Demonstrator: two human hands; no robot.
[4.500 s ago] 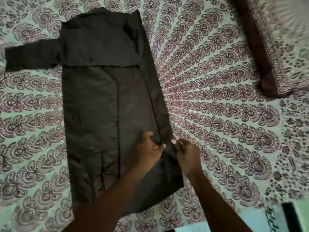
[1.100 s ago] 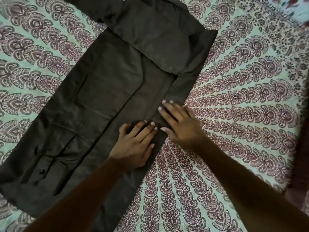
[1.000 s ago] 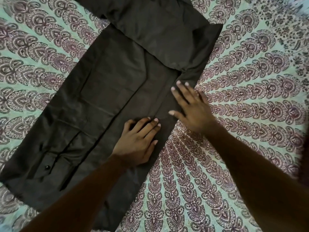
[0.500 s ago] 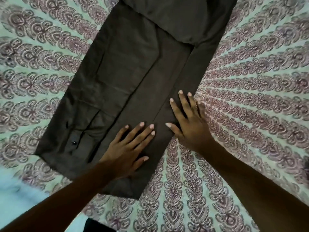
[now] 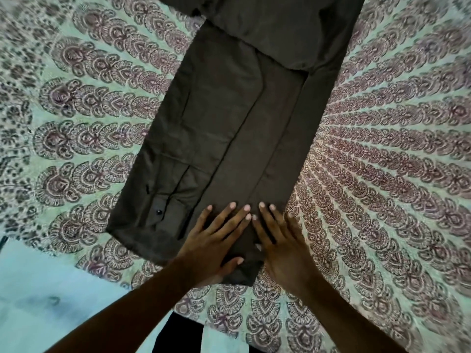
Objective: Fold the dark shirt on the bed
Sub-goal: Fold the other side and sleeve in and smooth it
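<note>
Patterned bedspread (image 5: 382, 161): pale green ground with rows of maroon feather-shaped motifs fanning outward, covering the bed across nearly the whole view. Plain pale floor at lower left.

Dark shirt (image 5: 229, 128): lies flat on the bedspread, centre of view, running from the top edge down toward the person. Both long sides are turned inward, giving a long narrow panel with lengthwise creases. A folded layer lies across its upper end. Small dark button (image 5: 158, 212) on the placket near the lower left corner.

Left hand (image 5: 216, 248): open, palm down, fingers spread, pressed flat on the near end of the shirt; thumb lies close to the hem.

Right hand (image 5: 280, 248): open, palm down, flat on the shirt's near right edge, partly over the bedspread. Its fingertips sit just beside those of the left hand.

Neither hand grips cloth; both forearms enter from the bottom edge.
</note>
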